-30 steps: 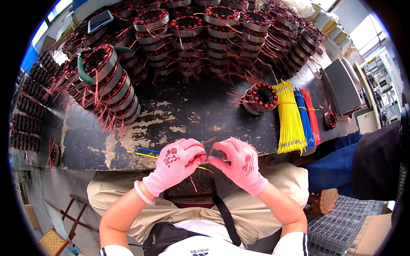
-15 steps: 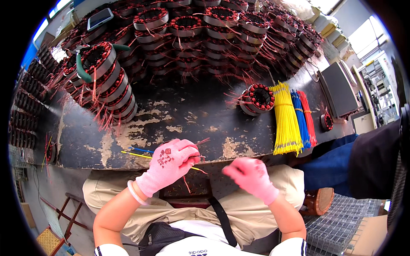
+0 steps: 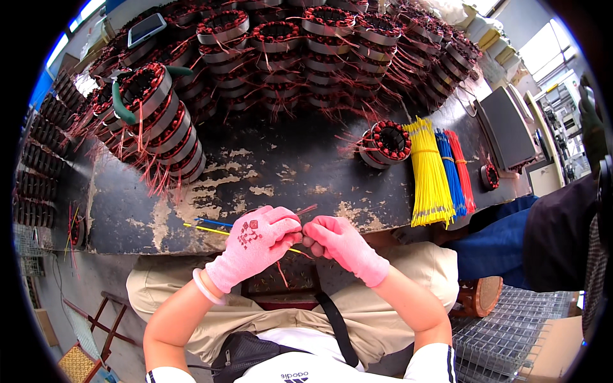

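Observation:
My left hand (image 3: pixel 255 242), in a pink glove, is closed over several thin wires at the bench's front edge. From under it a blue wire (image 3: pixel 214 223) and a yellow wire (image 3: pixel 203 228) stick out leftward. Thin red leads (image 3: pixel 307 209) come out beyond its fingers, and another red lead (image 3: pixel 282 274) hangs below. My right hand (image 3: pixel 345 246), gloved in pink too, has its fingertips pinched together against those of the left. What lies between the right fingertips is too small to make out. The left palm hides whatever else sits beneath it.
Behind stand tall stacks of wound motor stators (image 3: pixel 279 48). A single stator (image 3: pixel 387 144) sits beside bundles of yellow wires (image 3: pixel 426 172), blue wires (image 3: pixel 451 175) and red wires (image 3: pixel 461 171). Green-handled pliers (image 3: pixel 122 105) rest on the left stack. Another person's leg (image 3: pixel 495 246) is close at the right.
My right hand has moved left and up to meet the left fingertips, its fingers now pinched there. My left hand has barely moved and still holds the wires.

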Tool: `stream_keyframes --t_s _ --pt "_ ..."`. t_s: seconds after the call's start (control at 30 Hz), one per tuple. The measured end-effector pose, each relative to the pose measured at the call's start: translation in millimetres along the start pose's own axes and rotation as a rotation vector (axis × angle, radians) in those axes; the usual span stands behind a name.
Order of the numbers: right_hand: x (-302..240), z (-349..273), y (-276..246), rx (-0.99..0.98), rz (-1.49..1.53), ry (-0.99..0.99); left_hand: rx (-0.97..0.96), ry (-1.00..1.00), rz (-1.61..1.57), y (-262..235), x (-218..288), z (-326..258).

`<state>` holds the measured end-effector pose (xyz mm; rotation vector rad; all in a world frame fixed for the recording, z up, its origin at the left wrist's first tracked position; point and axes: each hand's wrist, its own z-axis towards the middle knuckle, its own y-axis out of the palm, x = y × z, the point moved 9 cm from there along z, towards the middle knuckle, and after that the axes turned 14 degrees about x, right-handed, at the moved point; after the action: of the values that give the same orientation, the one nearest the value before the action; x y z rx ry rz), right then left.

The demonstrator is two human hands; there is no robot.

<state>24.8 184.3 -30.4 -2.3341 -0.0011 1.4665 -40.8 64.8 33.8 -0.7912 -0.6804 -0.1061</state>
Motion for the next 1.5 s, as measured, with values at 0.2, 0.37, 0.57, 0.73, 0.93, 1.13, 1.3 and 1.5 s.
stream_keyframes --t_s 0.2,0.37,0.57,0.73,0.93,1.13,1.3,1.5 --pt "-69 -50 -15 0.600 -0.748 -1.084 0.045 -0.025 -0.004 -3 -2 1" --pt "-22 -11 -10 0.311 -0.321 -0.591 0.010 0.006 0.020 -1 1 2" --pt "11 -11 4 -0.076 0.245 0.124 0.007 -0.013 0.022 -1 -2 -1" --pt "-65 -33 -3 0.355 -0.794 -1.026 0.023 -0.022 0.014 -1 -1 1" --pt "12 4 9 -0.084 0.219 0.017 0.007 0.008 -0.009 -1 2 3" --pt "-55 -31 -26 0.440 -0.531 -0.726 0.020 -0.005 -0.011 -1 0 1" --pt "-59 -48 -1 0.505 -0.692 -1.145 0.028 -0.028 0.013 0 -2 -1" --pt "-46 -39 3 0.482 -0.706 -1.124 -0.025 -0.026 0.062 3 -2 -2"
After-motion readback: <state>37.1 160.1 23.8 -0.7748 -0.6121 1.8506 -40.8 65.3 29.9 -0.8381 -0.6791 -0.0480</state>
